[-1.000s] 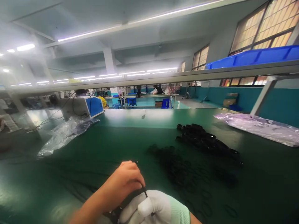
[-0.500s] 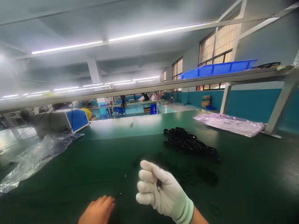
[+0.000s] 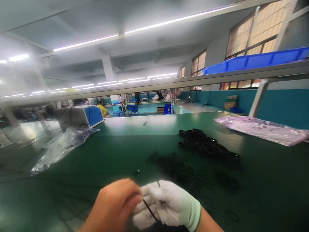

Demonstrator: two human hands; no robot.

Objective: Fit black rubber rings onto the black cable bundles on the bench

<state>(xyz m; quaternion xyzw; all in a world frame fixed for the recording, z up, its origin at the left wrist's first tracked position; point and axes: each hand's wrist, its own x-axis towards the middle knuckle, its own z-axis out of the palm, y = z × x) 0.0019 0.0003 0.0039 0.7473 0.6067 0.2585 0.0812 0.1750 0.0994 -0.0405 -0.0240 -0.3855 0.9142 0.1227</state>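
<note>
Gripping a thin black strip [image 3: 149, 210], both hands [image 3: 142, 206] sit before heaped black rings [image 3: 207, 146].

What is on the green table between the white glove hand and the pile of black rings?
Thin loose black rings lie scattered between the gloved right hand and the black ring pile, in the head view.

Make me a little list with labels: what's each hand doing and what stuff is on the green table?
left hand: bare, pinching a thin black strand
right hand: in a white glove, gripping the same strand
table: green mat
middle: heap of black rubber rings
left side: crumpled clear plastic bag
right side: flat pinkish plastic bag
shelf above: long blue plastic bin
</note>
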